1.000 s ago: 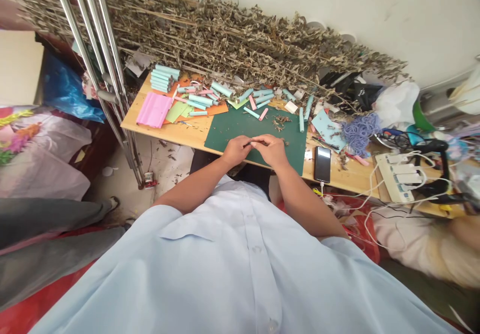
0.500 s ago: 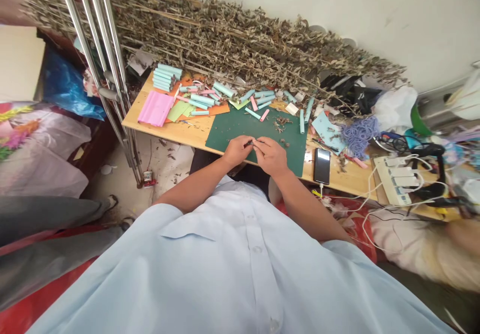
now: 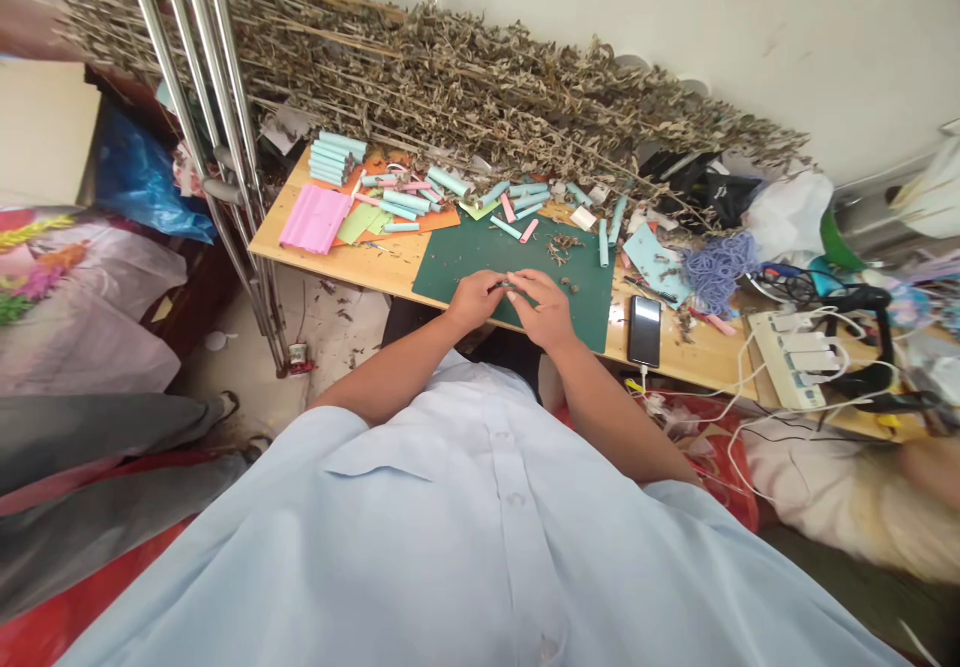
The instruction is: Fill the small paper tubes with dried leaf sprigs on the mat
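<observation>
My left hand and my right hand meet over the front edge of the green mat. The left fingers are closed on something small and dark that I cannot make out. The right fingertips touch at the same spot, with the thumb a little apart from the forefinger. Beyond my hands, blue paper rolls and pink rolls lie on and behind the mat. Crumbled dry leaves are scattered on the mat's right half.
Dried stalks lie along the wall. Pink paper is on the left, a phone, purple cord and a power strip on the right. Metal crutches stand at left; people sit on both sides.
My right hand's fingers have loosened and spread slightly, with the thumb lower. My left hand has stayed nearly still. The view has shifted slightly.
</observation>
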Demonstrator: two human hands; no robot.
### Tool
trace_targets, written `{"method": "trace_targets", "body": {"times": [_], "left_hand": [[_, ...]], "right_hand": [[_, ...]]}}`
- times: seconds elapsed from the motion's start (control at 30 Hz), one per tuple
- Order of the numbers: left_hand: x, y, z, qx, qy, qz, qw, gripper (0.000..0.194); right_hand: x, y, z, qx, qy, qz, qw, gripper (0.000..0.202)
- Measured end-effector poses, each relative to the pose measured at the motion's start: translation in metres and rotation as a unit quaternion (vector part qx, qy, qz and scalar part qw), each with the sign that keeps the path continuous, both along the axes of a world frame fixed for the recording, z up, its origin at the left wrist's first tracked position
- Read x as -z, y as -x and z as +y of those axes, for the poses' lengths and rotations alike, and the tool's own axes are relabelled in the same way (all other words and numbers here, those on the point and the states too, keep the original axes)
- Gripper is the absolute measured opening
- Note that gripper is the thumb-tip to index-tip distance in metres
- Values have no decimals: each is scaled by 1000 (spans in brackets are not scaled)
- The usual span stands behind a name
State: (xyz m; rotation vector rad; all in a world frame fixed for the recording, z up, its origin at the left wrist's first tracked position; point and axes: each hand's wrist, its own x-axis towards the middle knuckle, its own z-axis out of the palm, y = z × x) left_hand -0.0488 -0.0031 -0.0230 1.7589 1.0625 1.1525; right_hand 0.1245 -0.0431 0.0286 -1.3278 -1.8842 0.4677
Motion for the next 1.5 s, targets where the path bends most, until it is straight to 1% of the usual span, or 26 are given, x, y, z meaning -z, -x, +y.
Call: {"method": "trace_targets", "body": {"times": [0.1, 0.17, 0.23, 0.3, 0.4, 0.47, 0.57, 0.63, 0.67, 0.73, 0.8, 0.97, 1.07, 1.17, 1.3, 1.4, 1.5], "left_hand": [[-4, 0, 0, -13, 0, -57, 998, 12], [-8, 1, 1, -24, 19, -90, 995, 9], [-12, 1, 2, -38, 65, -119, 990, 9], [-17, 0, 1, -46, 134, -163, 976, 17], [-27, -1, -4, -46, 235, -263, 935, 34], [-35, -1, -10, -38, 289, -325, 899, 38], [-47, 2, -17, -20, 369, -390, 843, 36], [-54, 4, -21, -18, 410, -414, 812, 32], [-56, 4, -23, -18, 424, -421, 801, 30], [-59, 5, -25, -17, 442, -428, 788, 27], [-61, 6, -27, -14, 447, -429, 785, 25], [-59, 5, -30, 10, 435, -427, 793, 30], [-60, 5, -32, 22, 427, -421, 800, 36], [-63, 7, -34, 32, 415, -404, 815, 44], [-68, 9, -33, 37, 393, -392, 831, 48], [-72, 11, -32, 24, 382, -394, 836, 44], [-77, 12, -33, 22, 374, -394, 839, 40]], "right_hand": [[1, -5, -3, 32, 8, 58, 998, 44], [3, -9, -8, 51, 26, 77, 995, 44], [5, -11, -14, 66, 51, 95, 992, 42], [9, -12, -19, 83, 82, 118, 986, 42], [13, -9, -26, 90, 137, 172, 971, 47], [13, -4, -30, 76, 163, 215, 960, 49], [9, 4, -35, 52, 183, 270, 944, 50], [4, 9, -37, 43, 192, 290, 937, 50], [1, 11, -38, 41, 193, 294, 935, 49], [-4, 15, -38, 38, 192, 295, 935, 48], [-8, 18, -38, 32, 190, 295, 936, 48], [-13, 21, -37, 18, 183, 303, 935, 49], [-14, 20, -39, 15, 167, 287, 943, 46], [-14, 18, -43, 13, 137, 258, 956, 42], [-14, 15, -50, 22, 107, 225, 968, 41], [-15, 17, -54, 33, 116, 239, 964, 43], [-19, 21, -58, 70, 125, 263, 954, 37]]}}
